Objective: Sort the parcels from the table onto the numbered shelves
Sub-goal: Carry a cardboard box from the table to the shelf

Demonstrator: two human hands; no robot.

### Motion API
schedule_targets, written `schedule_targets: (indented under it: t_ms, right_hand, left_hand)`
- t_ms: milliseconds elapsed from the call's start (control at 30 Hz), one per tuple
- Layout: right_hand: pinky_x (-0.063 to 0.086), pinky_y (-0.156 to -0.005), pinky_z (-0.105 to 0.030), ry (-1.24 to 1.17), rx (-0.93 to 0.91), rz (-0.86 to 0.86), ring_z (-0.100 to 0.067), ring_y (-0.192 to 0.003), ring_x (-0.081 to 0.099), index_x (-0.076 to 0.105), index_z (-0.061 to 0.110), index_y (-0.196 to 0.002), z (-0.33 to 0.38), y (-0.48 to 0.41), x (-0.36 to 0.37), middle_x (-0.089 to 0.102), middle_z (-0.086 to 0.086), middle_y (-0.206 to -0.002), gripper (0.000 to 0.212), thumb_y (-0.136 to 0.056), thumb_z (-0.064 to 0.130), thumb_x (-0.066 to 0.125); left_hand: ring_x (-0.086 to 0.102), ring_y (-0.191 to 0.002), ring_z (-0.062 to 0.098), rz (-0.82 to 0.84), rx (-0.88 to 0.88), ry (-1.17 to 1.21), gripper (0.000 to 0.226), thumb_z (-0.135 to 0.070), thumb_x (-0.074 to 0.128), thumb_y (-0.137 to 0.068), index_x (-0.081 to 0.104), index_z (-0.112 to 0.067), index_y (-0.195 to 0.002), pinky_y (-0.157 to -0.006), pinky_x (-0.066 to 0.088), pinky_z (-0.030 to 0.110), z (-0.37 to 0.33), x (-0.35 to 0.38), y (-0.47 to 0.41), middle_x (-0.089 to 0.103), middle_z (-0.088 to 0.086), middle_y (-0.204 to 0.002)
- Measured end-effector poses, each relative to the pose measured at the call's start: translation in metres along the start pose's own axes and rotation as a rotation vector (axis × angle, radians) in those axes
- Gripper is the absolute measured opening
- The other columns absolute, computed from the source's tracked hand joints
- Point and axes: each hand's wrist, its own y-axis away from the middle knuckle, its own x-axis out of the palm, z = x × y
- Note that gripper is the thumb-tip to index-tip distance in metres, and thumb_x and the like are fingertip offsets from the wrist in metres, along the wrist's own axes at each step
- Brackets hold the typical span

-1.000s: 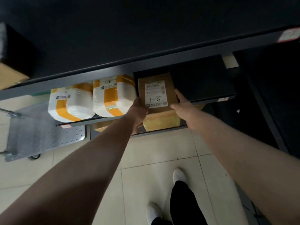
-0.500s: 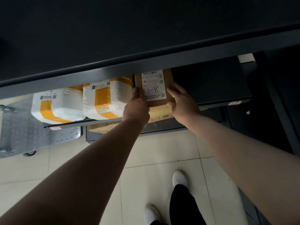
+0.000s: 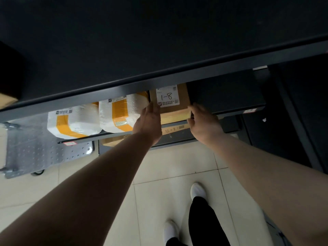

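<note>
Left hand [image 3: 148, 119] and right hand [image 3: 204, 121] at near corners of cardboard parcel [image 3: 182, 97] on dark shelf [image 3: 230, 96].

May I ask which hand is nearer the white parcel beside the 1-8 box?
Left. The left hand sits between that white parcel and the 1-8 box; the right hand is at the box's far corner.

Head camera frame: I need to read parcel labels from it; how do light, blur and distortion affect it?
Head view: handwritten 1-8 on the cardboard parcel reads clearly, fine print does not. Head view: upper shelf nearly black, floor tiles bright. Head view: left hand and right hand slightly motion-blurred. Head view: wide lens bows the shelf edge.
</note>
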Motion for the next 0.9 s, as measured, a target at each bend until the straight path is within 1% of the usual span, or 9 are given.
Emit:
schedule_targets:
  t_ms: [100, 167, 233, 333, 500, 567, 700, 767, 900]
  right_hand:
    - [0.028, -0.113, -0.048, 0.297, -0.062, 0.124, -0.023, -0.144, 0.021, 0.043, 0.020, -0.138, 0.001, 0.034, -0.007, 0.042, -0.001, -0.145, 0.042, -0.097, 0.029, 0.048]
    - [0.025, -0.114, -0.048, 0.366, -0.061, 0.144, -0.022, -0.145, 0.019, 0.045, 0.018, -0.137, 0.005, 0.062, -0.012, 0.043, -0.002, -0.145, 0.041, -0.098, 0.032, 0.044]
    - [0.027, -0.111, -0.045, 0.360, -0.040, 0.127, -0.022, -0.141, 0.025, 0.045, 0.018, -0.137, 0.011, 0.095, -0.022, 0.046, -0.002, -0.142, 0.040, -0.100, 0.032, 0.041]
    - [0.031, -0.105, -0.041, 0.317, 0.031, 0.153, -0.022, -0.136, 0.031, 0.041, 0.018, -0.139, 0.023, 0.151, -0.036, 0.043, -0.003, -0.143, 0.040, -0.101, 0.029, 0.036]
    - [0.035, -0.093, -0.036, 0.237, 0.128, 0.018, -0.027, -0.121, 0.045, 0.045, 0.016, -0.135, 0.037, 0.263, -0.049, 0.048, -0.007, -0.135, 0.037, -0.100, 0.025, 0.038]
    - [0.036, -0.091, -0.036, 0.238, 0.185, -0.013, -0.027, -0.119, 0.046, 0.045, 0.016, -0.134, 0.036, 0.311, -0.052, 0.049, -0.008, -0.132, 0.037, -0.100, 0.027, 0.038]
    - [0.036, -0.096, -0.042, 0.201, 0.373, -0.082, -0.027, -0.119, 0.045, 0.045, 0.018, -0.133, 0.019, 0.407, -0.051, 0.049, -0.006, -0.131, 0.037, -0.100, 0.032, 0.039]
    - [0.037, -0.096, -0.041, 0.174, 0.480, -0.107, -0.027, -0.119, 0.046, 0.044, 0.018, -0.134, 0.009, 0.453, -0.048, 0.049, -0.006, -0.131, 0.037, -0.100, 0.032, 0.039]
    - [0.038, -0.093, -0.041, 0.110, 0.720, -0.171, -0.028, -0.118, 0.047, 0.045, 0.018, -0.132, -0.012, 0.545, -0.037, 0.050, -0.007, -0.131, 0.036, -0.100, 0.032, 0.038]
  left_hand:
    - [0.041, -0.130, 0.024, 0.076, 0.034, -0.051, 0.056, -0.008, 0.059, -0.090, 0.042, -0.016, -0.143, -0.103, 0.044, 0.039, -0.002, -0.011, 0.022, 0.047, 0.008, -0.141]
    - [0.049, -0.122, 0.025, 0.133, 0.074, -0.106, 0.045, -0.009, 0.056, -0.092, 0.051, -0.016, -0.136, -0.098, 0.048, 0.039, -0.005, -0.023, 0.040, 0.054, 0.009, -0.132]
    - [0.052, -0.117, 0.026, 0.208, 0.139, -0.176, 0.046, -0.011, 0.056, -0.092, 0.050, -0.018, -0.137, -0.094, 0.050, 0.038, -0.010, -0.038, 0.065, 0.054, 0.011, -0.129]
    - [0.052, -0.116, 0.028, 0.287, 0.257, -0.291, 0.048, -0.016, 0.053, -0.093, 0.046, -0.018, -0.141, -0.095, 0.050, 0.040, -0.022, -0.060, 0.109, 0.051, 0.012, -0.130]
    - [0.052, -0.109, 0.028, 0.287, 0.599, -0.498, 0.038, -0.017, 0.046, -0.096, 0.049, -0.013, -0.133, -0.085, 0.049, 0.037, -0.056, -0.086, 0.187, 0.055, 0.012, -0.120]
    - [0.051, -0.114, 0.029, 0.294, 0.706, -0.530, 0.038, -0.016, 0.046, -0.096, 0.048, -0.014, -0.134, -0.090, 0.048, 0.040, -0.075, -0.090, 0.217, 0.055, 0.013, -0.124]
    - [0.047, -0.120, 0.029, 0.308, 0.911, -0.570, 0.038, -0.020, 0.046, -0.098, 0.047, -0.015, -0.136, -0.095, 0.046, 0.043, -0.123, -0.083, 0.270, 0.053, 0.012, -0.129]
    - [0.044, -0.123, 0.030, 0.324, 1.022, -0.595, 0.038, -0.021, 0.045, -0.097, 0.048, -0.013, -0.134, -0.098, 0.044, 0.043, -0.151, -0.075, 0.293, 0.052, 0.012, -0.131]
    - [0.047, -0.121, 0.029, 0.310, 1.259, -0.635, 0.036, -0.018, 0.049, -0.094, 0.052, -0.013, -0.129, -0.098, 0.044, 0.044, -0.215, -0.051, 0.354, 0.054, 0.010, -0.130]
